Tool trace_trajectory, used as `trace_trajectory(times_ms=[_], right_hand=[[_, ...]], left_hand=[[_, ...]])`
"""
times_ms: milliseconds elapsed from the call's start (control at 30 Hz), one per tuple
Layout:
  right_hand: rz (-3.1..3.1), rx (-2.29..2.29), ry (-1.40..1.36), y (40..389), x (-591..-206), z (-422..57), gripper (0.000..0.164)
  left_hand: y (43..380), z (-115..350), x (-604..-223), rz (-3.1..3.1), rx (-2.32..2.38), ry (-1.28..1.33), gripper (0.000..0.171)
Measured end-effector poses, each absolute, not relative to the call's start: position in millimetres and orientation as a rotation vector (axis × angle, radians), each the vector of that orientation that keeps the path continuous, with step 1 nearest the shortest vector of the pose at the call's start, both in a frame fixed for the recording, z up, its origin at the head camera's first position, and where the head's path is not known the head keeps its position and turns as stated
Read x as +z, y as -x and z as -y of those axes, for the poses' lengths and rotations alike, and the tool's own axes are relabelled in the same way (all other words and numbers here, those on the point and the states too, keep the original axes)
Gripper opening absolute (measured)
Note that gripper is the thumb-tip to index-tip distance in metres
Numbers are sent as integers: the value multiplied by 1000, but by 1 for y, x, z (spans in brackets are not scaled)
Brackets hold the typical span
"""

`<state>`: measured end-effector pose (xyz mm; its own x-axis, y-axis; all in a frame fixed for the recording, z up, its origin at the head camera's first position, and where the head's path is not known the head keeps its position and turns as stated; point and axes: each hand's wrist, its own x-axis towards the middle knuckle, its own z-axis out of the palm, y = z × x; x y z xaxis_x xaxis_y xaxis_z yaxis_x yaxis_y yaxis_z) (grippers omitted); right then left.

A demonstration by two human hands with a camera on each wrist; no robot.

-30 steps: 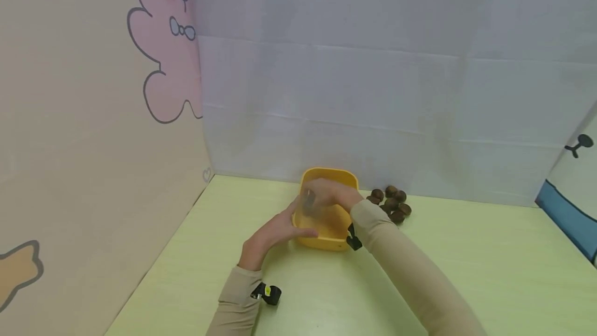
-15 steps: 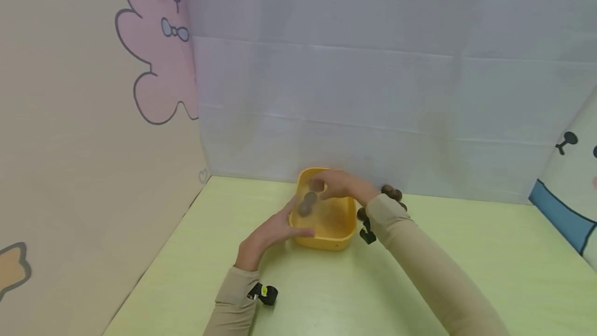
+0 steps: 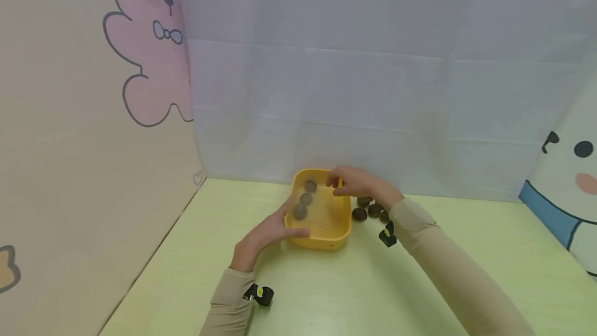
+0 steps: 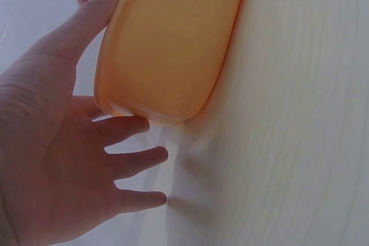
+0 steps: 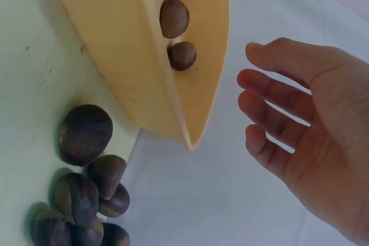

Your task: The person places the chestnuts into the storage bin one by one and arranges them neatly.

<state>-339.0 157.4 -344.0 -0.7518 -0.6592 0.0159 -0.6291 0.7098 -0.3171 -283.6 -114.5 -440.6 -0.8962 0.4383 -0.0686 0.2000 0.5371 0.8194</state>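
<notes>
A yellow plastic tub (image 3: 319, 244) stands on the table near the back wall. My left hand (image 3: 270, 228) holds its front left corner, thumb over the near rim and fingers along the left side; in the left wrist view (image 4: 63, 142) several of those fingers spread straight below the corner. Three brown chestnuts (image 3: 305, 199) lie inside along the tub's left side. Above the right rim hovers my right hand (image 3: 356, 181), its fingers loosely bent with nothing between them. To the right of the tub, several more chestnuts (image 5: 86, 135) are piled on the table, partly hidden by the right wrist in the head view.
The pale green table (image 3: 336, 289) meets a whitish cloth wall (image 3: 322, 92) just behind the tub. On the left stands a beige side wall (image 3: 93, 180) with cartoon figures; another printed panel (image 3: 564, 191) is at the right.
My right hand has let go of chestnuts inside the tub, where three now show on the left, and has drawn back rightward to the rim. The left hand keeps its hold.
</notes>
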Motion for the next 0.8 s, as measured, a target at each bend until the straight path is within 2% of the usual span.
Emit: trace_trajectory(times_ms=[800], right_hand=[[-2840, -687, 937, 321, -359, -215, 25]], left_hand=[[285, 114, -441, -2553, 1255, -440, 114]])
